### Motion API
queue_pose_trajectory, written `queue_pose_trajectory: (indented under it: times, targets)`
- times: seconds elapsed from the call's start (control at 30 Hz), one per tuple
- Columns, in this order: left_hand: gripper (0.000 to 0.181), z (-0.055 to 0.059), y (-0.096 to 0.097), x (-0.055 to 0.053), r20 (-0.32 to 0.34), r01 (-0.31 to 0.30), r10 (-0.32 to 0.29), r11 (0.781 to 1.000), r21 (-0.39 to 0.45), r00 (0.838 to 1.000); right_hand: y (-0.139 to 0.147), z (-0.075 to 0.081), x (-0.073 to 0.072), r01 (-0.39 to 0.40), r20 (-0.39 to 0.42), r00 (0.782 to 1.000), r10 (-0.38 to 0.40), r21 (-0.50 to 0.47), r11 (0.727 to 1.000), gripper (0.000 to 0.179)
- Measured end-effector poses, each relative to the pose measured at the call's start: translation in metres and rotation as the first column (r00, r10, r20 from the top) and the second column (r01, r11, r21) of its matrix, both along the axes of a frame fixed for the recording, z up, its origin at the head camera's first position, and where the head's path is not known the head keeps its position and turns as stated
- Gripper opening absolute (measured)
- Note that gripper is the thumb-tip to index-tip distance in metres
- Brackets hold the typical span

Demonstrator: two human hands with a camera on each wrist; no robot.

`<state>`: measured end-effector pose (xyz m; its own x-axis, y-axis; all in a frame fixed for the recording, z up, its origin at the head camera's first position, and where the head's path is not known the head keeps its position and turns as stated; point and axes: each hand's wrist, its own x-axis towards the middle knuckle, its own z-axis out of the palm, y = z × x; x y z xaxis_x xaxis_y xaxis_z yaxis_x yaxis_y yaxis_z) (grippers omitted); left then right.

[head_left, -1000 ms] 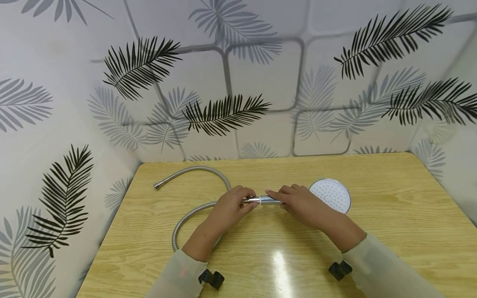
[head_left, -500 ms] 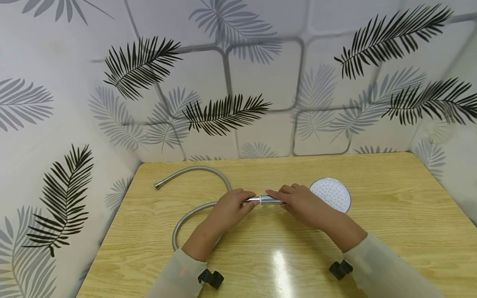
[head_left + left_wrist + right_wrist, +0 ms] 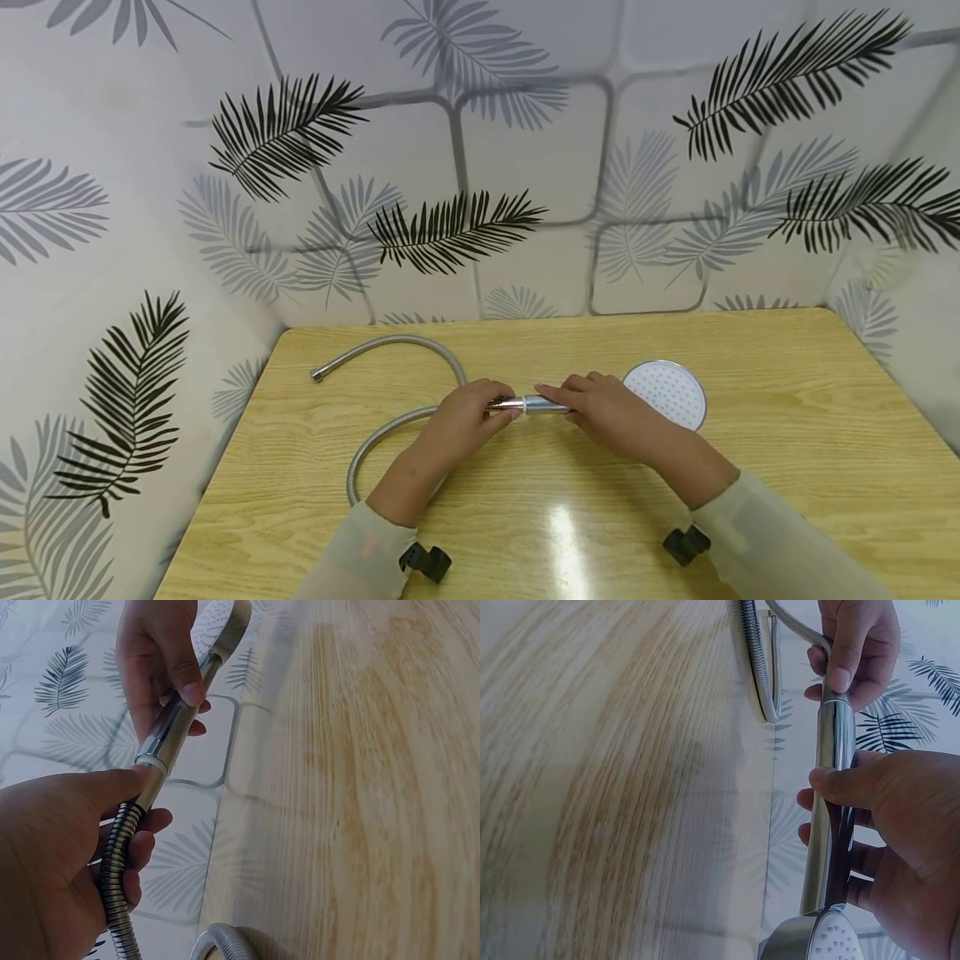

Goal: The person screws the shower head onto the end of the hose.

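A chrome handheld shower head [image 3: 665, 393] with a round white nozzle face is held above the table, its handle pointing left. My right hand [image 3: 609, 415] grips that handle [image 3: 829, 825], thumb on one side and fingers on the other. At the handle's lower end, my left hand [image 3: 467, 417] pinches the metal end nut [image 3: 152, 785] of a flexible shower hose [image 3: 372, 442]. Nut and handle meet in line at a pale ring [image 3: 152, 762]; how far they are screwed together cannot be seen. The hose runs under the left wrist and loops across the table.
The wooden table [image 3: 795, 433] stands against a wall [image 3: 525, 267] with a leaf pattern. The hose's other end fitting [image 3: 316, 375] lies near the table's left back corner. Black wrist mounts [image 3: 426, 562] sit at both sleeves.
The left fingers shift slightly around the hose nut, closing over it and then showing more of it again. The right hand and shower head stay almost still.
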<state>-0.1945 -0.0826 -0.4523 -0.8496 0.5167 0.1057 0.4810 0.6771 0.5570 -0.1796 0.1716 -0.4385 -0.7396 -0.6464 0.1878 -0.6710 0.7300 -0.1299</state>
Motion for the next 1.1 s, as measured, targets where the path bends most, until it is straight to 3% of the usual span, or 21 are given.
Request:
queue_pose_trajectory:
  times: [0.5,0.73,1.1]
  targets:
    - [0.024,0.0006,0.0007,0.0011,0.019,-0.039,0.038,0.999,0.019,0.999,0.0017,-0.0032,0.0,0.006,0.023,1.0,-0.006,-0.011,1.0,0.056]
    - [0.041,-0.001,0.0002,-0.0013,0.014,-0.015,0.015,1.0,0.002,1.0,0.0014,-0.0026,0.0001,0.01,0.025,1.0,-0.01,-0.009,1.0,0.056]
    - [0.029,-0.0007,0.0013,-0.0018,0.013,-0.004,0.004,1.0,-0.008,1.0,0.002,-0.0038,0.0002,0.007,0.009,1.0,-0.007,0.007,1.0,0.056]
